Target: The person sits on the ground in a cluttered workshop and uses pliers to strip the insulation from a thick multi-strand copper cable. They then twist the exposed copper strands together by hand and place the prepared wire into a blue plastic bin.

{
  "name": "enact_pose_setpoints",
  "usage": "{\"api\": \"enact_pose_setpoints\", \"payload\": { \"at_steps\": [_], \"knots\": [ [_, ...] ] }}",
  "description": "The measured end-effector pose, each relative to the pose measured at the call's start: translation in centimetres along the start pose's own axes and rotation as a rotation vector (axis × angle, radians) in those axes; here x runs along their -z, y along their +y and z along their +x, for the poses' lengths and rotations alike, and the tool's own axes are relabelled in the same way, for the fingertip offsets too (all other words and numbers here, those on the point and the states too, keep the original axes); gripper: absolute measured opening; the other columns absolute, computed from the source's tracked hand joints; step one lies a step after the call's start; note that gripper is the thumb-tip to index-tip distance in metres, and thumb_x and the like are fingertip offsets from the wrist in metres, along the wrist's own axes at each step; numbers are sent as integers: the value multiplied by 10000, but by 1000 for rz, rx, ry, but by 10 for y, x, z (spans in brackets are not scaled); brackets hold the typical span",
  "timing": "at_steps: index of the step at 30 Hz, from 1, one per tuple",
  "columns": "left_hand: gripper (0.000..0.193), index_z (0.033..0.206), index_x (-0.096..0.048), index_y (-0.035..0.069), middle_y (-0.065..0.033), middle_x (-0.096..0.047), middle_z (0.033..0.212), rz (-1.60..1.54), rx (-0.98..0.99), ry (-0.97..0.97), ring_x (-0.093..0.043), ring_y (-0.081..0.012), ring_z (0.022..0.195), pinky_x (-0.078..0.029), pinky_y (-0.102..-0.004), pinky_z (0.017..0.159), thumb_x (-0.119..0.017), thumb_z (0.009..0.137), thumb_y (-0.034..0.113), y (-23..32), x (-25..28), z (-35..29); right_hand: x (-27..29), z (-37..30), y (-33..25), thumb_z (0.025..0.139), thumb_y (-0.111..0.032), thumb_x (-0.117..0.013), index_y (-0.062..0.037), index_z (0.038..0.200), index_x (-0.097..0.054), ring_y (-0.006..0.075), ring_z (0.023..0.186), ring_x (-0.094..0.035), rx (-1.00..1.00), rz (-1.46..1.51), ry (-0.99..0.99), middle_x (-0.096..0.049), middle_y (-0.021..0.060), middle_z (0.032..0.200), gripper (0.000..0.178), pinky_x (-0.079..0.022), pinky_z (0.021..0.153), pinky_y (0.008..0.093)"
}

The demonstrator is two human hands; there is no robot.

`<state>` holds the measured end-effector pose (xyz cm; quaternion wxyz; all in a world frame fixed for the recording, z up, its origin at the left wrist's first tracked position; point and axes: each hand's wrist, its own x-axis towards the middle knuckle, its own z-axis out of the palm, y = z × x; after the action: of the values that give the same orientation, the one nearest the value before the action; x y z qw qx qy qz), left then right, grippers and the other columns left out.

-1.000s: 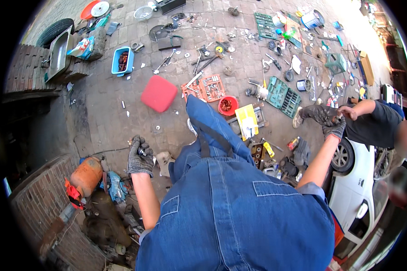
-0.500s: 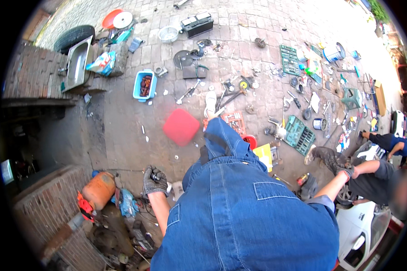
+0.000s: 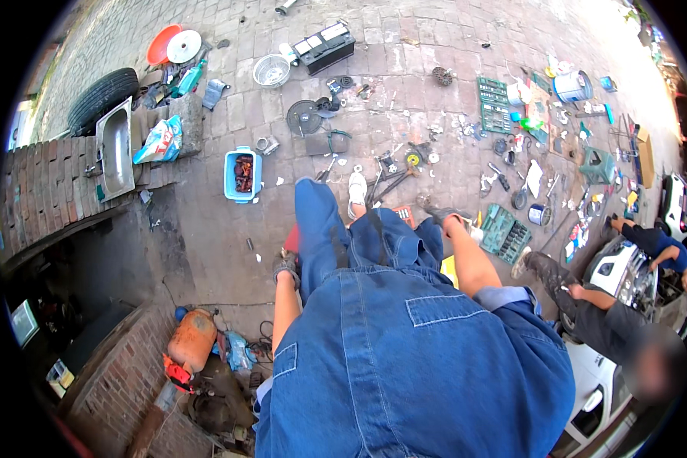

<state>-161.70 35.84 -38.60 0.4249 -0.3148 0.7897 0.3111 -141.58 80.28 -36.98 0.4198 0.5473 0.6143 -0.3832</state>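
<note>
My left hand (image 3: 285, 265), in a grey knitted glove, is down beside my left thigh. It is close to the red stool (image 3: 291, 239), which my leg mostly covers. Its fingers are too blurred to show whether it holds anything. In front of me to the right reaches my gloved right hand (image 3: 444, 212). It is low over the tools, between the orange-red socket tray (image 3: 404, 216) and the green tool case (image 3: 505, 233). The fingers of that hand blend with the dark parts around them, so their grip does not show.
A blue tub (image 3: 242, 177) of rusty parts stands ahead on the left. Farther off lie a car battery (image 3: 325, 48) and a wire-like basket (image 3: 272, 70). An orange gas cylinder (image 3: 191, 340) is at lower left. At right, a co-worker's arm (image 3: 592, 296) is near a white car (image 3: 589, 397).
My left hand has come in beside my thigh from farther left. My right hand has swung from the far right to the tools ahead. My left leg now covers most of the stool.
</note>
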Motion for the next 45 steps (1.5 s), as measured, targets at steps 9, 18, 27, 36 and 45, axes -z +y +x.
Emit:
{"api": "enact_pose_setpoints", "payload": {
  "at_steps": [9,18,27,36,45],
  "knots": [
    [343,995,-607,103,-89,-636,869,-791,159,-344,-596,-240,757,-503,-407,670,-539,829,395,99,31,-3,-35,31,-110,774,-295,-568,-60,1069,-579,206,965,-557,506,311,-167,-601,63,1054,377,-404,845,325],
    [29,813,-566,156,64,-417,494,-700,-165,-572,-364,-44,364,-270,-166,306,-587,794,149,285,53,18,-12,-81,-255,808,-158,-579,-63,1096,-589,180,1050,-526,1170,754,-60,-569,99,1138,303,-392,919,272],
    [294,1110,-542,47,-55,-610,851,50,254,-903,-570,-111,673,-459,-216,547,-570,818,71,260,7,38,-141,-116,-289,730,-409,-583,-42,894,-645,290,814,-604,507,431,-450,-641,145,847,407,-455,739,388],
    [307,1114,-537,35,-44,-586,967,329,484,-929,-552,-120,771,-450,-242,632,-589,836,155,177,2,79,-117,-108,-227,787,-444,-568,-44,874,-625,328,831,-592,-54,841,94,-623,184,867,413,-457,760,375],
    [307,932,-591,47,-48,-575,700,1290,465,-1120,-535,-133,537,-428,-274,478,-665,755,286,194,-99,54,-131,71,-103,832,-242,-602,12,958,-593,123,704,-537,-330,1196,289,-615,67,779,283,-436,686,268]
  ]
}}
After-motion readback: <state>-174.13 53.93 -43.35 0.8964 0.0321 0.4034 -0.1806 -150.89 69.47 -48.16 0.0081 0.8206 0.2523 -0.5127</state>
